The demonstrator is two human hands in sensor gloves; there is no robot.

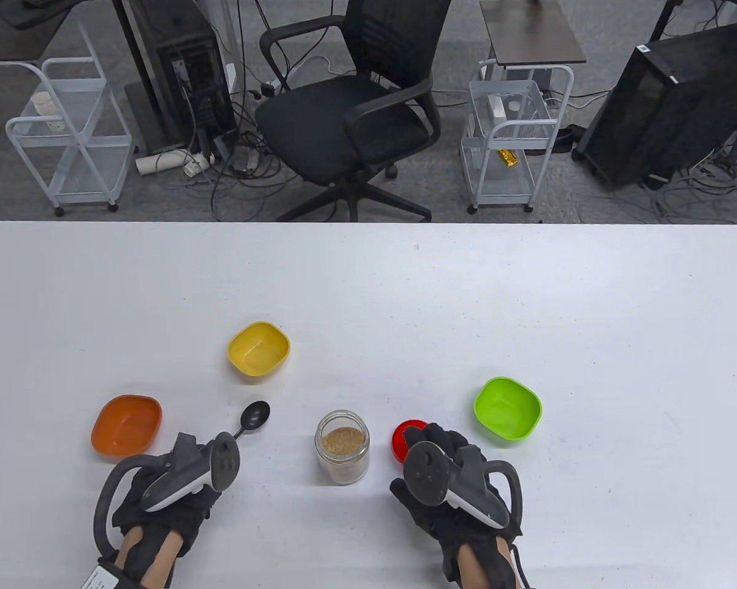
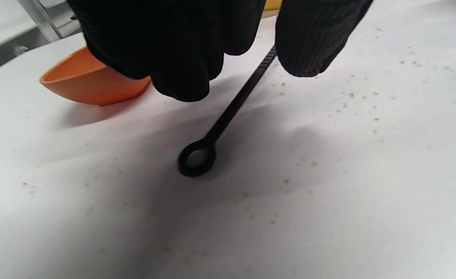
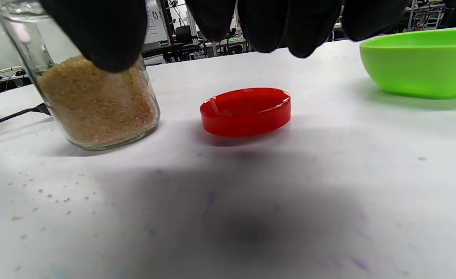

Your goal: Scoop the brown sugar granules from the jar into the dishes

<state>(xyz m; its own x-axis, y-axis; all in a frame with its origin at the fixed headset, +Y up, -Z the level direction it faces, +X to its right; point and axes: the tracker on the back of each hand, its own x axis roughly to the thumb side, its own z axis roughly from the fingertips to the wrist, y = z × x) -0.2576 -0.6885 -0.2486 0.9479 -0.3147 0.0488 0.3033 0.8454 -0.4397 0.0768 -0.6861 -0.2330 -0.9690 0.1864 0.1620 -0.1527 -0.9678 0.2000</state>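
Note:
The open glass jar [image 1: 343,446] of brown sugar stands at the table's front middle, and also shows in the right wrist view [image 3: 92,97]. Its red lid [image 1: 402,437] lies on the table just right of it. My right hand [image 1: 445,443] hovers over the lid [image 3: 245,111], fingers spread and not touching it. A black spoon [image 1: 255,417] lies flat on the table left of the jar. My left hand [image 1: 187,500] is over its handle [image 2: 235,104], with thumb and fingers [image 2: 181,77] either side and nothing held. The yellow [image 1: 259,348], orange [image 1: 127,426] and green [image 1: 507,408] dishes look empty.
Loose sugar grains [image 2: 351,95] are scattered on the white table [image 1: 528,294]. The orange dish [image 2: 92,83] sits close to my left hand. The green dish [image 3: 421,62] is just right of the lid. An office chair [image 1: 350,116] and carts stand beyond the far edge.

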